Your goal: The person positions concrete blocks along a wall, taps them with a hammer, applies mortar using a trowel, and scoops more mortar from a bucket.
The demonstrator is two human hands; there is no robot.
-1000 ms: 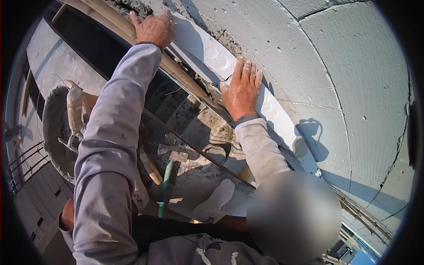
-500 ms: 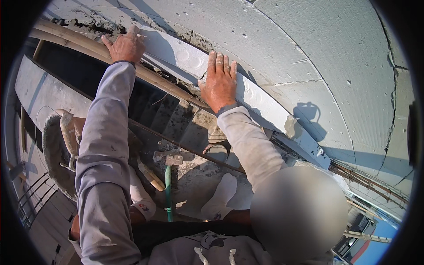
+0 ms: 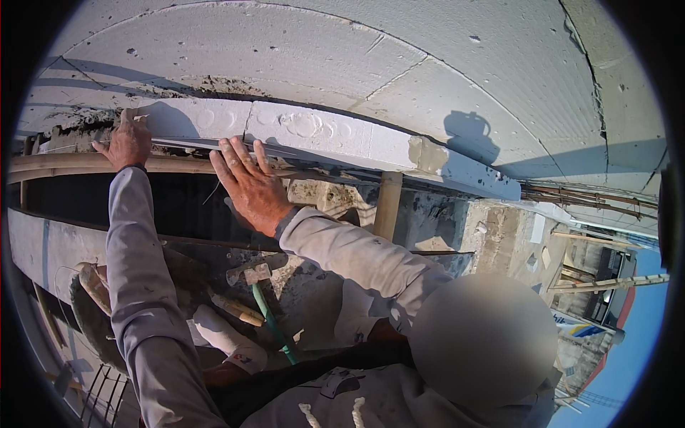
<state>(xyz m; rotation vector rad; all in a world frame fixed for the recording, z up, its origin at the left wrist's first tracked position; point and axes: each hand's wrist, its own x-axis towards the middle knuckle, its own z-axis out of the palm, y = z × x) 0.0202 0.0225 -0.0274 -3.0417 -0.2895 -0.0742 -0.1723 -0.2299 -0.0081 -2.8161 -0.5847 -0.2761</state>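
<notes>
A row of white lightweight concrete blocks lies along the wall, with a joint between a left block (image 3: 189,119) and a right block (image 3: 335,135). My left hand (image 3: 127,145) reaches the left block's outer end, fingertips against it and thumb spread away. Just below the joint is my right hand (image 3: 255,189), palm down, fingers stretched out and apart. Its fingertips are close to the front edge of the blocks; whether they touch cannot be told. Nothing is held in it. Grey mortar (image 3: 428,155) is stuck on the right block's face.
A bamboo pole (image 3: 71,165) runs below the blocks, and an upright post (image 3: 388,205) stands under them. Down by my feet lie a green-handled hammer (image 3: 264,285) and a mortar tub (image 3: 93,324). Thin steel bars (image 3: 585,200) stick out at right.
My right hand has come off the top of the blocks to their front edge, its fingers now more spread. My left hand stays at the block's end. The view has turned.
</notes>
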